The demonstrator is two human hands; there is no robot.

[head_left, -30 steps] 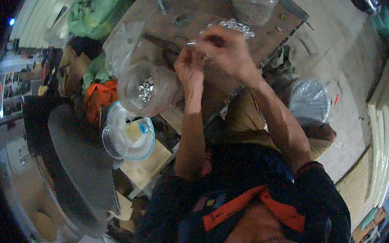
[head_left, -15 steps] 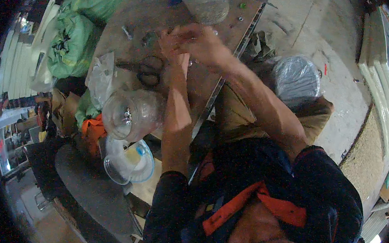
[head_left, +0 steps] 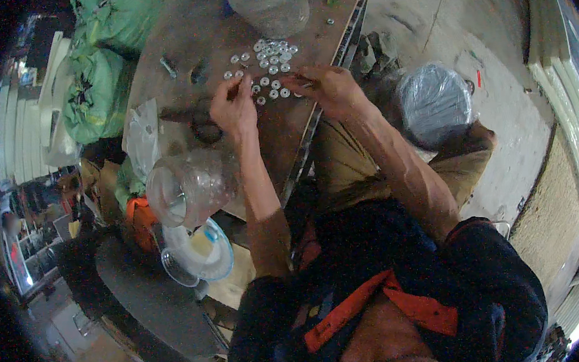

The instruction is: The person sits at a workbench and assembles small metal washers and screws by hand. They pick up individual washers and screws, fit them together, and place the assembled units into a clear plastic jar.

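Several small pale rings, like washers [head_left: 273, 68], lie loosely spread on the brown tabletop [head_left: 213, 34]. At the left edge of this spread is my left hand [head_left: 233, 109], its thumb and fingers drawn together; whatever they pinch is too small to make out. My right hand [head_left: 335, 92] reaches in from the right, fingers stretched towards the nearer rings and slightly apart. Beside my left forearm a clear plastic jar [head_left: 198, 188] lies on its side, mouth facing left. Dark-handled scissors [head_left: 205, 128] rest between that jar and my left hand.
A larger clear jar [head_left: 272, 9] stands at the table's far end. Green sacks [head_left: 96, 94] are piled at the left. Below the lying jar is a clear plastic tub [head_left: 196, 253]. A plastic-wrapped round bundle [head_left: 435, 105] sits right of the table.
My hands were close together over the table; now they are apart, the left one nearer me. The spread of rings now shows between them. The whole view has shifted slightly.
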